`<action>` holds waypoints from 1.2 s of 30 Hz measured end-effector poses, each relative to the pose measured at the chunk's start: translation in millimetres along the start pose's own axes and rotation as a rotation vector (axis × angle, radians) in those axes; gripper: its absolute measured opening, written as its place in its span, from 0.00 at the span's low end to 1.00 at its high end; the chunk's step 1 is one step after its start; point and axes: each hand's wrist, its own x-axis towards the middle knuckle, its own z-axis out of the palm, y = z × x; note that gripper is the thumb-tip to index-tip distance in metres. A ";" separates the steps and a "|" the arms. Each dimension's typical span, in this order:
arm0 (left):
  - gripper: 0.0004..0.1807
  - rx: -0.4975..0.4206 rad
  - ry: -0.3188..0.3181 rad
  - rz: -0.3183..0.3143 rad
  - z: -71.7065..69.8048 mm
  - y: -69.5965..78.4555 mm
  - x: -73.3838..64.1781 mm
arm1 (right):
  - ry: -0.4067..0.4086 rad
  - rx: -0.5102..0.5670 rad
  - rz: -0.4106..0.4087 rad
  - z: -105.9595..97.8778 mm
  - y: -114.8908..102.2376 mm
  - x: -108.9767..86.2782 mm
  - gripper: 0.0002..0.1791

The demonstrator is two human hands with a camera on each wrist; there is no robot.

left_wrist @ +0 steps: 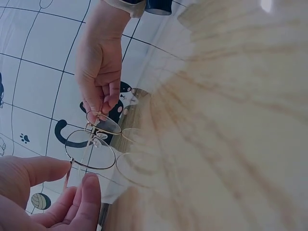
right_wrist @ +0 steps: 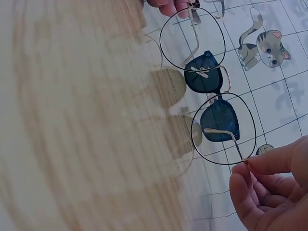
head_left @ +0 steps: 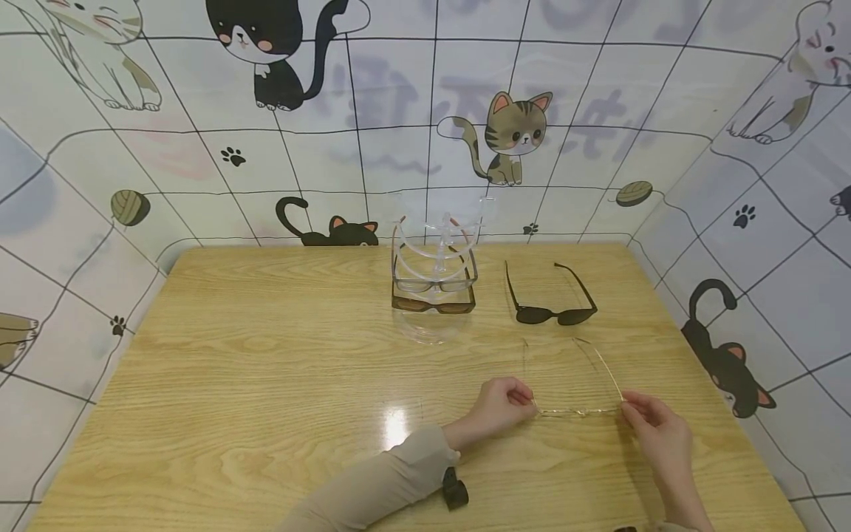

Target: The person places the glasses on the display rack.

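Note:
A pair of thin gold-rimmed eyeglasses [head_left: 580,412] with round clear lenses is held low over the wooden table, its temples unfolded and pointing away from me. My left hand [head_left: 500,405] holds the left front corner, with thumb and fingertip at the hinge in the left wrist view. At the opposite corner, my right hand [head_left: 658,432] pinches the frame between thumb and finger. Both round rims show in the right wrist view, where the right hand [right_wrist: 269,185] grips the hinge. Beyond the eyeglasses lie dark sunglasses [head_left: 555,316] with open temples.
A clear display stand [head_left: 428,336] rises at the table's back middle. It bears grey-framed glasses [head_left: 435,285] and, below them, brown-lensed sunglasses [head_left: 432,305]. A cat-printed cloth wall [head_left: 399,162] encloses the table's [head_left: 266,369] back and sides.

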 end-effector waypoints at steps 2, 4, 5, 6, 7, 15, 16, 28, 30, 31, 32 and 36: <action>0.08 -0.025 0.005 -0.023 -0.1 0.6 -0.5 | -0.015 0.055 0.062 0.5 -2.7 0.2 0.14; 0.08 -0.067 0.011 -0.059 0.5 0.6 -0.5 | -0.038 0.122 0.116 0.4 -3.9 0.6 0.13; 0.08 -0.099 0.012 -0.081 0.8 0.3 -0.3 | -0.052 0.144 0.133 0.3 -4.1 0.8 0.12; 0.07 -0.131 0.013 -0.101 1.0 0.5 -0.2 | -0.066 0.181 0.149 0.2 -4.0 1.1 0.11; 0.07 -0.169 0.013 -0.123 1.2 0.5 -0.1 | -0.080 0.207 0.157 0.1 -3.7 1.4 0.10; 0.03 -0.310 0.017 -0.163 -2.2 -1.0 0.9 | -0.157 0.328 0.162 0.8 -5.4 0.6 0.06; 0.03 -0.325 0.021 -0.165 -3.0 -1.4 1.4 | -0.163 0.334 0.165 0.9 -6.2 0.4 0.06; 0.05 -0.382 0.069 -0.135 -12.5 2.5 1.1 | -0.221 0.244 0.132 0.7 -19.3 -1.6 0.05; 0.06 -0.390 0.067 -0.123 -14.6 3.6 0.2 | -0.222 0.249 0.130 1.1 -22.5 -1.7 0.06; 0.06 -0.395 0.067 -0.117 -15.6 4.2 -0.2 | -0.223 0.263 0.129 1.4 -24.3 -1.9 0.06; 0.06 -0.399 0.068 -0.109 -16.9 4.8 -0.8 | -0.224 0.296 0.131 1.7 -25.8 -2.1 0.06; 0.05 -0.411 0.073 -0.098 -22.8 8.4 -3.3 | -0.231 0.426 0.119 3.0 -31.1 -4.2 0.07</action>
